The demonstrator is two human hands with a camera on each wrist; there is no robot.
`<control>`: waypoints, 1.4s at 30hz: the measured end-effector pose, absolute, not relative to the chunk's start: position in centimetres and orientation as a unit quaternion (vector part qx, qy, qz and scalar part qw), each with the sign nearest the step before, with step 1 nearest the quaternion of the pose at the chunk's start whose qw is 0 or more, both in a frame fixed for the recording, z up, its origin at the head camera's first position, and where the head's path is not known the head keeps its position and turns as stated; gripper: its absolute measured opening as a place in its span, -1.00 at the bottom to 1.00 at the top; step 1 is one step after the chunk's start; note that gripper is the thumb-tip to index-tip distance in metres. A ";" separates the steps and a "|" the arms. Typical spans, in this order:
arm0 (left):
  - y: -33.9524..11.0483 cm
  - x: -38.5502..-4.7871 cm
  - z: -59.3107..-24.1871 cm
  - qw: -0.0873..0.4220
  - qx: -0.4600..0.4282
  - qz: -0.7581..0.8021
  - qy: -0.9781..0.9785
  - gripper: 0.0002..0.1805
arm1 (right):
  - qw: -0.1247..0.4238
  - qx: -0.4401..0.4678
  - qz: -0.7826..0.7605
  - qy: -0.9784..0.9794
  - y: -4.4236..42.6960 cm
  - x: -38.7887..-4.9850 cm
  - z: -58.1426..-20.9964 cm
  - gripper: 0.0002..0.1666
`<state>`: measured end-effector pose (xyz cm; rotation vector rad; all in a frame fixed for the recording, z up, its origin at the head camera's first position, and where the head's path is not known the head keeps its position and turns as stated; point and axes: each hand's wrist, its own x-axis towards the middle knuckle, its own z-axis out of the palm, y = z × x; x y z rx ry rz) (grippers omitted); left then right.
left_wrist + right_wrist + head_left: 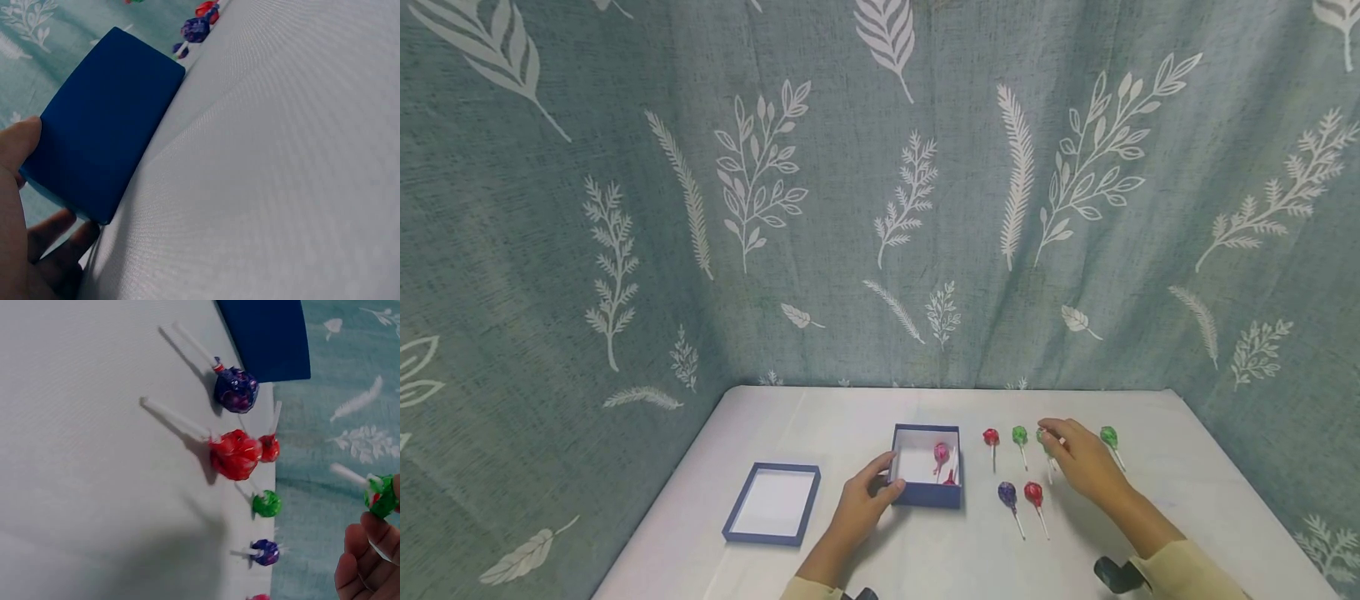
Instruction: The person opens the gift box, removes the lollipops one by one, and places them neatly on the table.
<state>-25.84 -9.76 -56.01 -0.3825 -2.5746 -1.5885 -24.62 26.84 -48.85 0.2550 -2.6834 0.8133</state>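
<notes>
My left hand (859, 500) holds the near left corner of an open blue box (928, 495). In the left wrist view the thumb touches the blue box (106, 125) and other fingers lie by its lower corner. Inside the box are a pink lollipop (942, 452) and a red one, partly hidden by the front wall. My right hand (1084, 463) pinches a green lollipop by its wrapped head. The right wrist view shows this green lollipop (380, 495) lifted off the table, its white stick pointing away from the fingers.
Around the right hand lie a purple lollipop (1007, 493), two red lollipops (1033, 493) and green lollipops (1108, 436). Another purple lollipop (265, 552) shows in the right wrist view. A blue-rimmed lid (808, 508) lies at left. Leaf-patterned curtain (835, 350) borders the white table (970, 567).
</notes>
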 end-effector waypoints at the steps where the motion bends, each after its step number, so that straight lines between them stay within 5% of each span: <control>1: -9.7 -25.9 -56.0 0.045 -0.124 -0.520 -0.844 -0.43 | 0.161 0.087 0.288 -0.940 27.0 -24.5 -49.1 -0.59; 22: -9.9 -25.9 -56.1 0.045 -0.132 -0.535 -0.833 -0.42 | 0.156 0.093 0.296 -0.938 29.2 -23.2 -52.5 -0.64; 33: -9.8 -25.7 -56.1 0.041 -0.131 -0.534 -0.835 -0.42 | 0.067 0.049 0.291 -0.953 29.5 -22.1 -53.3 -0.51; 42: -9.8 -25.6 -56.0 0.037 -0.129 -0.538 -0.832 -0.39 | 0.049 0.043 0.290 -0.955 29.9 -21.5 -53.3 -0.53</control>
